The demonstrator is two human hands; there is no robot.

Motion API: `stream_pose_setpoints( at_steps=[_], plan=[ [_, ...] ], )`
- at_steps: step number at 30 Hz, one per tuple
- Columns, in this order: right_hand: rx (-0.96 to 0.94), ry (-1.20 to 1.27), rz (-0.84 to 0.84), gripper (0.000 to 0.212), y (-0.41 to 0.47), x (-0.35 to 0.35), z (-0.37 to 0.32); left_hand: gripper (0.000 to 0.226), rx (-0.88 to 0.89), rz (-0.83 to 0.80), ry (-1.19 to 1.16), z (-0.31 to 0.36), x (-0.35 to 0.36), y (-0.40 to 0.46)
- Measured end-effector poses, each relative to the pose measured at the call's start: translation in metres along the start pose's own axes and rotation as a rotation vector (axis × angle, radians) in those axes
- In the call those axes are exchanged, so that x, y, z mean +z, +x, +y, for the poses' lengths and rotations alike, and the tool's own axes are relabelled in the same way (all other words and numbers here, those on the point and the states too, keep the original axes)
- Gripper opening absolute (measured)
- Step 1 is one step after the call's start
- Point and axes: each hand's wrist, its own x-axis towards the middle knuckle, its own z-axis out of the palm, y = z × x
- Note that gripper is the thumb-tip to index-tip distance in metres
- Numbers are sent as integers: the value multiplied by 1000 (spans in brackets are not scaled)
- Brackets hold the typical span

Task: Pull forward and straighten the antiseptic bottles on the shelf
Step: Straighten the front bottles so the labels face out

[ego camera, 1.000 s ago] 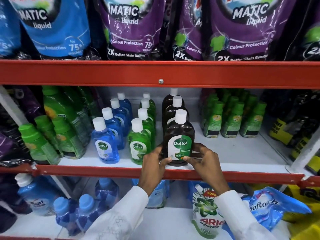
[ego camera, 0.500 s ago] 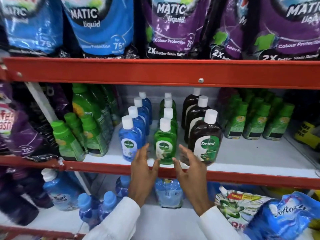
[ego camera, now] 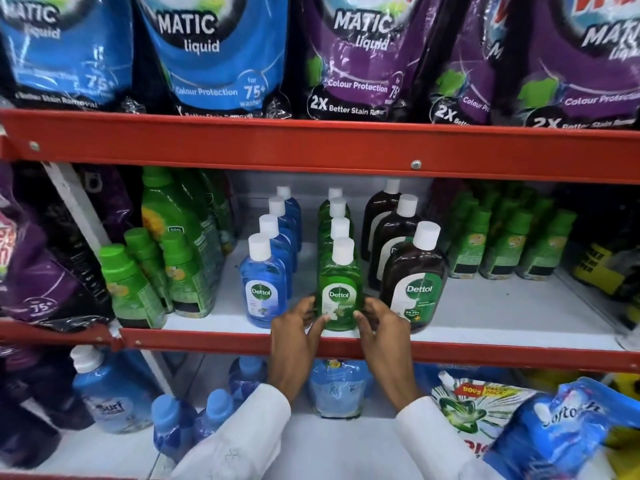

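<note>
Three rows of white-capped antiseptic bottles stand on the middle shelf (ego camera: pixel 502 317). The front green bottle (ego camera: pixel 340 289) stands upright at the shelf's front edge, label facing me. My left hand (ego camera: pixel 297 336) grips its lower left side and my right hand (ego camera: pixel 382 336) its lower right side. A blue bottle (ego camera: pixel 265 287) heads the row to the left. A dark brown bottle (ego camera: pixel 417 282) heads the row to the right. More bottles of each colour line up behind, partly hidden.
Green-capped cleaner bottles (ego camera: pixel 133 289) crowd the shelf's left, and small green bottles (ego camera: pixel 502 247) stand at the back right. A red rail (ego camera: pixel 485 351) edges the shelf. Detergent pouches (ego camera: pixel 214 53) hang above. Blue bottles and pouches fill the shelf below.
Both hands let go of the brown bottle, moved left and closed on the green front bottle. The camera view shifted left too.
</note>
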Motion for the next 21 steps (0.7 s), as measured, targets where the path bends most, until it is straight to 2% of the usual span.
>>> stream_pose_setpoints(
  at_steps=[7,9,12,14,17,19,21],
  plan=[
    [21,42,17,30,0,2,0,37,21,-1,-16,1,-2,-1],
    [27,133,100,30,-6,1,-1,39,23,16,-49,3,-8,-5],
    [-82,197,341,25,-20,2,-8,28,76,198,-43,-2,-29,-19],
    [-157,209,380,24,-26,15,-19,19,138,346,-14,-8,-52,-26],
    [-182,207,216,29,-26,48,-40,28,85,446,-18,-20,-84,-17],
    [-142,180,50,37,-23,69,-52,46,-5,353,12,-31,-98,-5],
    [-110,115,-53,44,-17,84,-57,57,-42,187,49,-42,-106,7]
  ],
)
